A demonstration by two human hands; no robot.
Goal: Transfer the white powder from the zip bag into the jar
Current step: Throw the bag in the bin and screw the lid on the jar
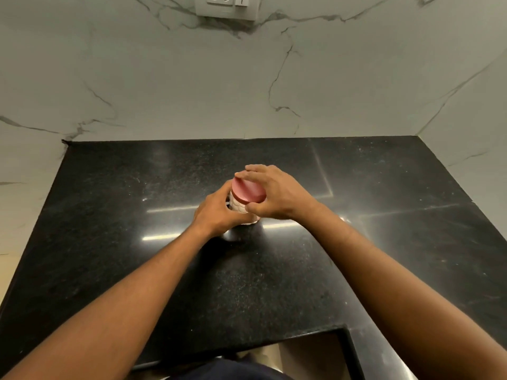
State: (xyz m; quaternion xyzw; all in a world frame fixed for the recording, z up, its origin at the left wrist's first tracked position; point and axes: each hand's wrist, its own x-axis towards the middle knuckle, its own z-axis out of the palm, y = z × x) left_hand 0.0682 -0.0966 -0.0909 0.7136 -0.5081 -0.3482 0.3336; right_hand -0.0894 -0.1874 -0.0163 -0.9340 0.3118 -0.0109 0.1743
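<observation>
Black speckled stone makes up the bench [109, 201], and its left edge runs out of sight at the border. Pale veined marble wall [164, 78] rises behind it.

My left hand [216, 212] wraps the side of the jar [238, 206], thumb toward me; its fingers go round the far side and I cannot see them. The jar stands upright on the bench near the middle. Only a narrow strip of its pale, patterned side shows between my hands, and its foot is mostly covered. I cannot tell whether that whiteness is the wall of the jar or something inside it.

A reddish-pink lid [248, 192] sits on top. My right hand [277, 196] grips it from the right, fingers curved over the far rim and thumb pressed to the near rim. The palm hides the right part of the lid, so I cannot tell how firmly it is seated.

At the top edge a socket plate [226, 5] is cut off by the frame. At the bottom right of centre, a cut-out [310, 357] in the bench is dim and hard to read.
</observation>
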